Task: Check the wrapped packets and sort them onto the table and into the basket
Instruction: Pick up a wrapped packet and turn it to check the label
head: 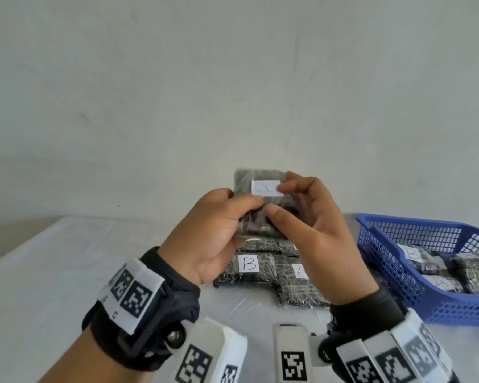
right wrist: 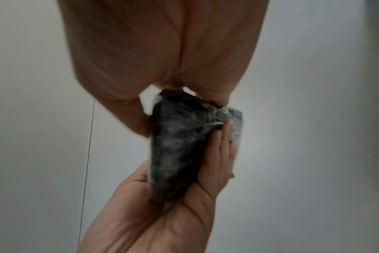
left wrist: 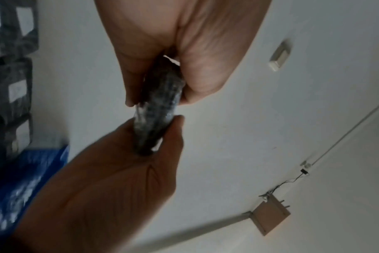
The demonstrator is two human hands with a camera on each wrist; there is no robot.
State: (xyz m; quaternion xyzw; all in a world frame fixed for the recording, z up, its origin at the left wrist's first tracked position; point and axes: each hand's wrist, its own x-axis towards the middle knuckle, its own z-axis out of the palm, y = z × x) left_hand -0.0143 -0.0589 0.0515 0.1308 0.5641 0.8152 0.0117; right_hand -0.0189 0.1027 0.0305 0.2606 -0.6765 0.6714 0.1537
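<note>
A dark wrapped packet [head: 244,179] with a white label [head: 264,188] is held up above the table [head: 67,272] between both hands. My left hand [head: 241,200] grips its lower left part, thumb in front and fingers behind. My right hand [head: 278,199] pinches its right side, the index finger lying over the label's end. The label's blue writing is blurred. In the left wrist view the packet [left wrist: 158,109] shows edge-on between the two hands. In the right wrist view the packet [right wrist: 180,145] rests against the left hand's fingers [right wrist: 218,154].
Several wrapped packets lie on the table below the hands, one marked B [head: 248,265] and one marked A [head: 299,272]. A blue mesh basket [head: 393,266] at the right holds several more packets [head: 426,261]. A bare wall stands behind the table.
</note>
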